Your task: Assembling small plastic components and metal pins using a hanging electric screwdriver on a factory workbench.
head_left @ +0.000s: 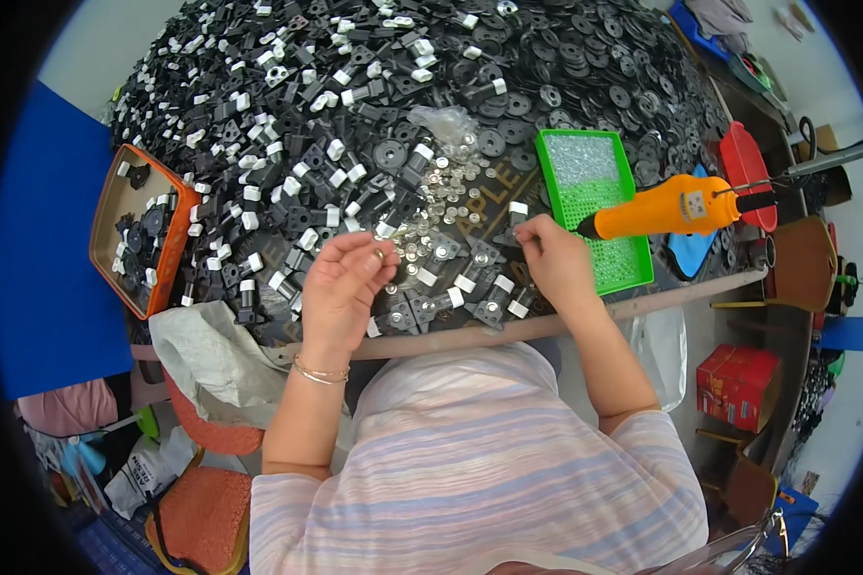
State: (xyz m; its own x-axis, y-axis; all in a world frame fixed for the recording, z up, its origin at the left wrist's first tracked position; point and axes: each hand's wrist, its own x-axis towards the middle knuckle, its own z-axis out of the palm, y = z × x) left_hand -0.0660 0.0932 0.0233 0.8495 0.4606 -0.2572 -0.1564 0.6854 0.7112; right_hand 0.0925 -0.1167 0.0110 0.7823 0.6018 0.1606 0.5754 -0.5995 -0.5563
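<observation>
My left hand [343,287] is raised over the near part of the table, thumb and fingers pinched on a small round metal piece [379,254]. To the right, my right hand [558,261] is closed with its fingertips together beside a black part with a white end [518,208]. Whatever those fingertips may hold is hidden. Between the hands lie several black plastic pieces with round metal centres [490,311], some with white ends. Just beyond them, a loose scatter of small shiny metal discs [451,192] spreads out from a clear plastic bag [441,123].
A large heap of black and white parts [288,86] covers the far table. An orange electric screwdriver [671,206] hangs over a green tray [637,158] of small pieces. An orange-rimmed bin [190,240] stands left, beside a white sack [211,350]. A red basin [750,172] is far right.
</observation>
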